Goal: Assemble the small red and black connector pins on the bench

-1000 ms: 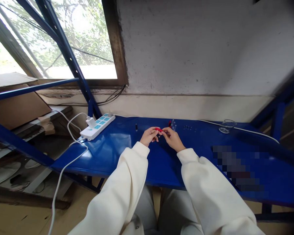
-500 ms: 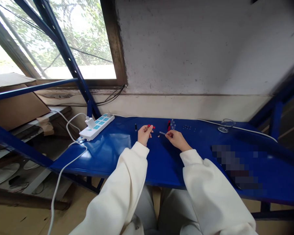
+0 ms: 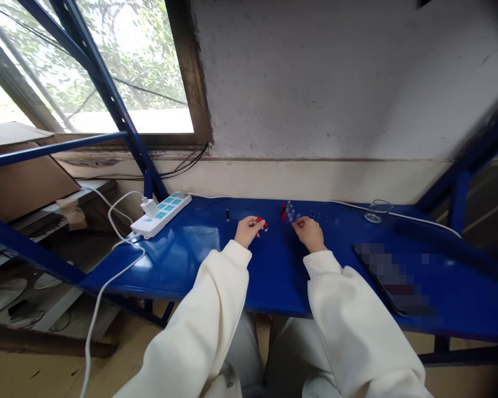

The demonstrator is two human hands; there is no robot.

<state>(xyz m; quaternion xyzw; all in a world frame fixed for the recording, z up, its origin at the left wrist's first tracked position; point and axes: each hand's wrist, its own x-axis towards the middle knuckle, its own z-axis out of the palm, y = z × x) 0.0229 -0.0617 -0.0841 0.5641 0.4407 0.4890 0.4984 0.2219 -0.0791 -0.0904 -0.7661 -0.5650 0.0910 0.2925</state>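
Note:
My left hand (image 3: 248,231) is closed, with thumb and fingers pinching a small red piece (image 3: 260,220) above the blue table. My right hand (image 3: 309,232) is also closed, its fingertips at the base of a clear tube (image 3: 297,216) that seems to stand upright; the fingers partly hide it. Just left of it are several other small clear tubes (image 3: 289,209), standing close together. Beside these is a red and black piece (image 3: 283,211). A small dark cylinder (image 3: 228,215) stands apart to the left of my left hand.
Several tiny clear parts (image 3: 313,214) lie beyond my right hand. Farther right is a clear glass cup (image 3: 373,217), with a dark flat object (image 3: 382,282), partly blurred out, nearer the front. A white power strip (image 3: 161,215) sits at the left, its cable hanging over the edge.
My right hand has moved right with the clear tube, from a level hold near the left hand to beside the standing tubes. The left hand has lowered slightly, turning the red piece.

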